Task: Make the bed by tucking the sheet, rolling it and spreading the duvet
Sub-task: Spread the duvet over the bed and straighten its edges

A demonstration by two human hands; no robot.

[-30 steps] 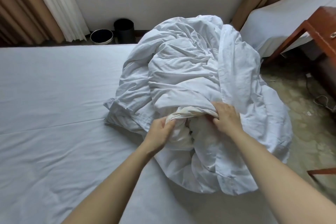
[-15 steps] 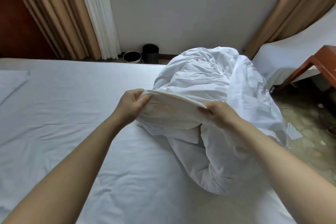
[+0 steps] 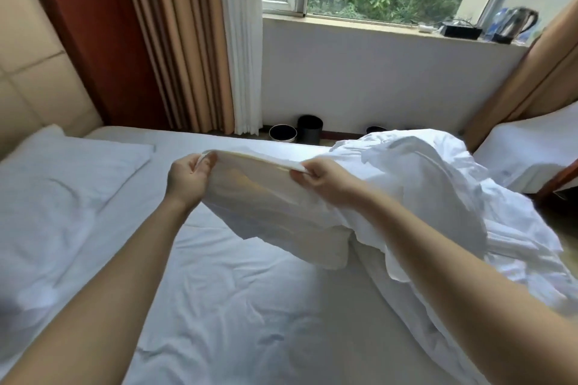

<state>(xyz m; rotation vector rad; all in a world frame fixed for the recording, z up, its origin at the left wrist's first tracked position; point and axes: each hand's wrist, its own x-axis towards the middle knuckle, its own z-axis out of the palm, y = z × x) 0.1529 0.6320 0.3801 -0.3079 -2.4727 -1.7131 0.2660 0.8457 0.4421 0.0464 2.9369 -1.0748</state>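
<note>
A crumpled white duvet (image 3: 431, 191) lies heaped on the right side of the bed, spilling over its right edge. Its near edge is lifted off the mattress and stretched taut between my hands. My left hand (image 3: 187, 178) grips the left end of that edge. My right hand (image 3: 325, 180) pinches the same edge farther right. Under the duvet the white sheet (image 3: 219, 291) covers the mattress, with light creases. A flat white pillow (image 3: 62, 184) rests at the head of the bed on the left.
A padded beige headboard (image 3: 28, 66) stands at the far left. Tan and white curtains (image 3: 194, 40) hang by the window. Two black bins (image 3: 297, 131) sit on the floor below it. A kettle (image 3: 516, 23) is on the sill. Another white-covered bed (image 3: 531, 147) is at right.
Both hands lifted the duvet edge out of the heap and pulled it up and left toward the head of the bed. My view rose, bringing in the window and pillow.
</note>
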